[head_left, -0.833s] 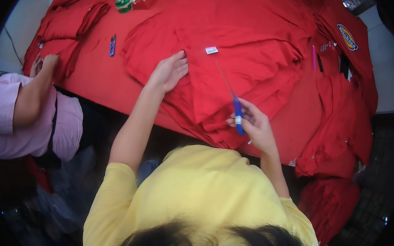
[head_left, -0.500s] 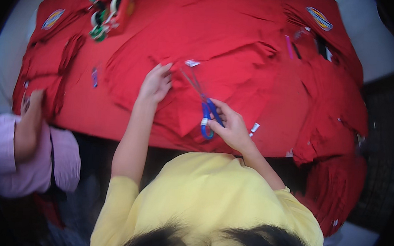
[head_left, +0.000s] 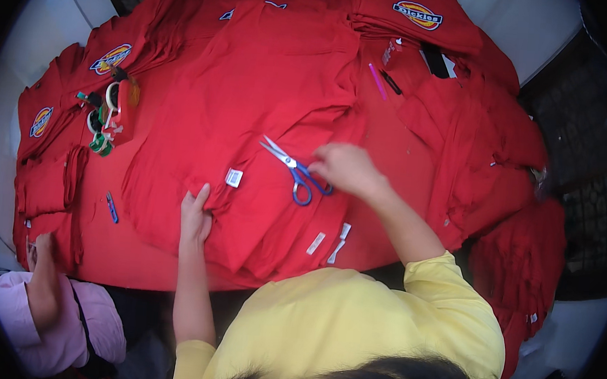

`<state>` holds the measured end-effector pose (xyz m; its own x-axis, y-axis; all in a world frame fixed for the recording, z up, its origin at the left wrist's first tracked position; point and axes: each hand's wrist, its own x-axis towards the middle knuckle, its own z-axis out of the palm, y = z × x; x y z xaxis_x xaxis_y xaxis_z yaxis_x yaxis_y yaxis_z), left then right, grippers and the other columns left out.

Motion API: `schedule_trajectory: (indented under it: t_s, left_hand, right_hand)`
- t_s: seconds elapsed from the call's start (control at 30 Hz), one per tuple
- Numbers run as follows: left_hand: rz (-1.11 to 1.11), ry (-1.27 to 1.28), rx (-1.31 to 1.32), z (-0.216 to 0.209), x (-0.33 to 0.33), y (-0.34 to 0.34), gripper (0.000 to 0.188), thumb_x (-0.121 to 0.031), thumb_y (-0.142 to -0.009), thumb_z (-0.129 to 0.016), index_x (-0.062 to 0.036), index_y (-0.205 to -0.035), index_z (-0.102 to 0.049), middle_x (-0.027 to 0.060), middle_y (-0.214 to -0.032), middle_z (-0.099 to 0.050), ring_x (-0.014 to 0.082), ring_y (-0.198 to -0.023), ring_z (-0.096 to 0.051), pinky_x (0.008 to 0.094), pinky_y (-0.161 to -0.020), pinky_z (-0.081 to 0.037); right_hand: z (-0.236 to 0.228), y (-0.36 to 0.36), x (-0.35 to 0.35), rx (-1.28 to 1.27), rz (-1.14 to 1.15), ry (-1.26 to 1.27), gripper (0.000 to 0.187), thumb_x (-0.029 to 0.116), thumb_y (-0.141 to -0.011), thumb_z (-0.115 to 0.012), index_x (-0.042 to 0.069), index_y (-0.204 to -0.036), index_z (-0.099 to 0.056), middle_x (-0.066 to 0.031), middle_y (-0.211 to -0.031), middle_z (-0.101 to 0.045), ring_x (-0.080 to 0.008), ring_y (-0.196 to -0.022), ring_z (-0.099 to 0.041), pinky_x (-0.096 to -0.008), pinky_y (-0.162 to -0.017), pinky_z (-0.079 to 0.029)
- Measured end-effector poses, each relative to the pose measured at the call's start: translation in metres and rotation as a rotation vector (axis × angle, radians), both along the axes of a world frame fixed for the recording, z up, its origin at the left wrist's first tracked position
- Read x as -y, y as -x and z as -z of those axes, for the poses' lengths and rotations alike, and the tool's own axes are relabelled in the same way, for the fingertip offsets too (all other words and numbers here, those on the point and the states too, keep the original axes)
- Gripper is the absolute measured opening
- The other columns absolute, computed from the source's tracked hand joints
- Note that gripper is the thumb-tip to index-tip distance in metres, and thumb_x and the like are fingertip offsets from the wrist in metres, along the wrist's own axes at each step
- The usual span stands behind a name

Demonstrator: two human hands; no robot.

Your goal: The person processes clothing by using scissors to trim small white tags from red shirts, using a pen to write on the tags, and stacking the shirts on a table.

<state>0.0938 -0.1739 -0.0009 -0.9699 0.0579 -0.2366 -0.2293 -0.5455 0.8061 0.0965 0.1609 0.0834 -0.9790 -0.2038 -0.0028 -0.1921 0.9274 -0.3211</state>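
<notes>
A red garment (head_left: pixel 270 67), probably a shirt, lies spread before me, with a small white label (head_left: pixel 234 177) showing on it. My left hand (head_left: pixel 197 217) is closed on its near edge, just below that label. Blue-handled scissors (head_left: pixel 290 162) rest on the cloth, blades partly apart and pointing to the far left. Over the handle loops hovers my right hand (head_left: pixel 347 168), its fingers curled in; whether they pinch any cloth is hidden. Two loose white tags (head_left: pixel 316 243) lie on the red cloth near the front edge.
Folded red garments (head_left: pixel 428 22) with round patches ring the table. A red tape dispenser (head_left: pixel 127 117) and a blue cutter (head_left: pixel 112 207) are at left; pink and black pens (head_left: pixel 378 81) lie at far right. A co-worker in pink (head_left: pixel 90 322) works at near left.
The scissors have left my right hand and now lie on the garment. My left hand has come down to the cloth's near edge. The view has also shifted.
</notes>
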Motion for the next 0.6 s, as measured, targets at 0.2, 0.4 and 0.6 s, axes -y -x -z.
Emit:
schedule_trajectory:
  t_s: [0.2, 0.4, 0.6]
  left_hand:
    - [-0.078, -0.105, 0.025, -0.005, 0.001, -0.006, 0.032, -0.010, -0.092, -0.057, -0.0013, -0.122, -0.050, 0.0114, -0.120, -0.057, 0.0233, -0.112, -0.055, 0.0405, -0.099, -0.042]
    - [-0.146, -0.118, 0.075, -0.002, -0.001, -0.005, 0.025, -0.008, -0.088, -0.058, -0.0025, -0.112, -0.056, 0.0091, -0.112, -0.061, 0.0218, -0.105, -0.059, 0.0393, -0.096, -0.044]
    - [-0.206, -0.082, 0.119, 0.001, 0.001, -0.009, 0.015, -0.005, -0.087, -0.059, -0.0032, -0.101, -0.060, 0.0081, -0.103, -0.065, 0.0208, -0.099, -0.061, 0.0389, -0.090, -0.048]
  right_hand:
    - [-0.012, 0.131, -0.226, -0.602, 0.404, -0.017, 0.028, 0.028, -0.083, -0.065, 0.003, -0.096, -0.069, -0.0201, -0.095, -0.066, -0.0373, -0.091, -0.063, -0.0466, -0.080, -0.049]
    - [0.002, 0.211, -0.382, -0.349, 0.896, -0.212, 0.072, 0.043, -0.076, -0.068, 0.001, -0.130, -0.044, -0.0251, -0.124, -0.053, -0.0439, -0.115, -0.050, -0.0501, -0.097, -0.041]
    - [0.026, 0.251, -0.420, 0.058, 1.024, -0.027, 0.114, 0.060, -0.059, -0.075, 0.007, -0.147, -0.024, -0.0211, -0.148, -0.031, -0.0413, -0.134, -0.033, -0.0526, -0.107, -0.031]
